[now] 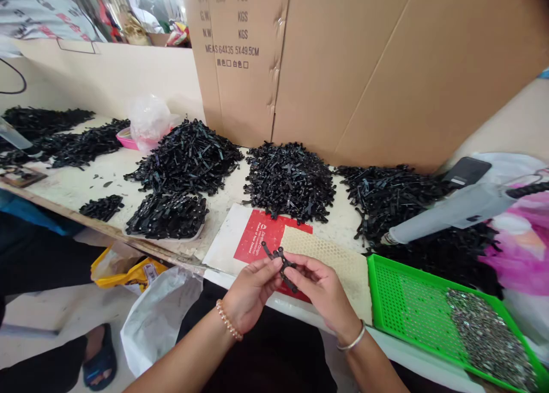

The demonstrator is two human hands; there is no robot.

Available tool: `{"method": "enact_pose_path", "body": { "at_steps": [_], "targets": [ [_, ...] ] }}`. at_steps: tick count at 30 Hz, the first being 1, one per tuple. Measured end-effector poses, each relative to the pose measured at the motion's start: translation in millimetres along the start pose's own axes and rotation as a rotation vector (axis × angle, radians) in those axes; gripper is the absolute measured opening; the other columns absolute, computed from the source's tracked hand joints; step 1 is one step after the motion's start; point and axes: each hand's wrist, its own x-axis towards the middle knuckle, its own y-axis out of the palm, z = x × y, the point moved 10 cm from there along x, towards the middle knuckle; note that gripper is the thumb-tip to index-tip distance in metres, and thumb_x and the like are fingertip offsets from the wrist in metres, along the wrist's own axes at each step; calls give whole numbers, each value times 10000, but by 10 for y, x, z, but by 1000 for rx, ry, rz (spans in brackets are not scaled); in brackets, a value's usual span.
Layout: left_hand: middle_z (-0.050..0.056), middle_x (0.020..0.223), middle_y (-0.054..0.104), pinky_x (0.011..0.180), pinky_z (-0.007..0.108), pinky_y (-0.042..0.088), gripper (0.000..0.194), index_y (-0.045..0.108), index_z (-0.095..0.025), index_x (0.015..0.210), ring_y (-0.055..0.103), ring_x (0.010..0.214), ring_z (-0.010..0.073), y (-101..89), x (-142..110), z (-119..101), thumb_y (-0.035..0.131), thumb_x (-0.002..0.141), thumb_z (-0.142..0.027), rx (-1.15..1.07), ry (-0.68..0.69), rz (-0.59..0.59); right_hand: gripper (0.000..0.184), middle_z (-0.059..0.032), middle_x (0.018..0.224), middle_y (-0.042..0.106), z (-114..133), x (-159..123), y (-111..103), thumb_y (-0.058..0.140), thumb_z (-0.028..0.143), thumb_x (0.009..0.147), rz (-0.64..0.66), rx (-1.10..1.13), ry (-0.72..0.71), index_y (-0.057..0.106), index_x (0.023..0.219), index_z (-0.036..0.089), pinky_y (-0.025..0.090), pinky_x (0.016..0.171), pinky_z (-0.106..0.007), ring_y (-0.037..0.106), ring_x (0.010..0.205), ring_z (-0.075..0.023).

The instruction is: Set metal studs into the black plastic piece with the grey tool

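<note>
Workshop, long workbench (223,215), 1 powered screwdriver (446,213), heaped black parts (289,178)

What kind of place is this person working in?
Probably a small workshop for hand assembly: heaps of similar black parts cover the workbench, a green tray holds many tiny metallic pieces, and a large printed carton stands behind.

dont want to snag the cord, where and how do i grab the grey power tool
Grip the grey power tool mid-barrel, probably from above: it slants, with its narrow tip at the left and the cord at the right end.
</note>
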Motion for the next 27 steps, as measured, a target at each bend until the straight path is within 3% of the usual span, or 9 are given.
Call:
{"method": "enact_pose_path", "body": {
  "at_steps": [8,12,14,16,18,19,22,24,27],
  "targets": [
    [35,828,681,706,188,515,242,713,-120,812,613,740,109,147,-16,82,825,645,-255,44,-22,82,278,-51,963,596,113,-206,6,645,360,840,-45,-14,-254,660,1097,258,540,745,-296,603,848,-168],
    [37,842,698,656,200,535,229,696,-140,852,637,726,127,128,44,186,801,677,-244,155,-105,12,432,-79,1122,484,392,-496,-129,639,433,819,-176,-467,-390,576,1225,297,486,897,-413,526,1040,-235],
    [42,806,703,593,191,535,166,684,-137,831,639,652,118,160,96,216,771,712,-213,238,-151,-19,558,-96,1315,342,686,-741,-439,683,455,774,-442,-783,-510,513,1283,304,335,1037,-528,356,1242,-319],
    [65,805,710,567,196,540,101,674,-124,819,650,627,127,265,155,251,729,754,-179,316,-200,-6,663,-96,1400,234,1004,-1084,-903,690,430,775,-827,-931,-643,397,1357,306,228,1078,-578,232,1318,-342],
    [80,803,712,563,206,549,52,664,-114,804,660,622,135,410,224,302,694,782,-151,365,-245,23,723,-113,1421,219,1162,-1338,-1421,637,388,826,-1108,-830,-713,240,1422,286,243,1079,-568,238,1330,-310],
    [83,794,711,559,207,550,39,659,-110,794,661,621,136,487,265,335,680,793,-143,384,-265,34,747,-116,1434,221,1166,-1337,-1665,628,398,831,-1137,-728,-691,199,1430,276,266,1078,-551,276,1317,-292],
    [83,757,703,546,181,541,52,646,-96,762,663,631,127,756,410,462,659,806,-120,458,-307,75,723,-124,1343,427,1054,-968,-2072,641,421,821,-896,-478,-500,246,1403,252,430,982,-471,506,1138,-245],
    [74,726,697,538,166,534,60,645,-91,743,658,621,117,965,520,563,664,799,-105,523,-316,124,661,-104,1191,572,1001,-778,-2088,627,406,841,-737,-388,-409,277,1379,248,503,884,-417,595,983,-214],
    [64,702,689,539,180,542,81,646,-86,712,644,585,111,1249,682,741,672,788,-97,617,-305,243,549,-77,1121,617,1051,-759,-2027,617,375,853,-656,-374,-399,347,1312,242,506,861,-381,605,963,-197]
  ]
}}
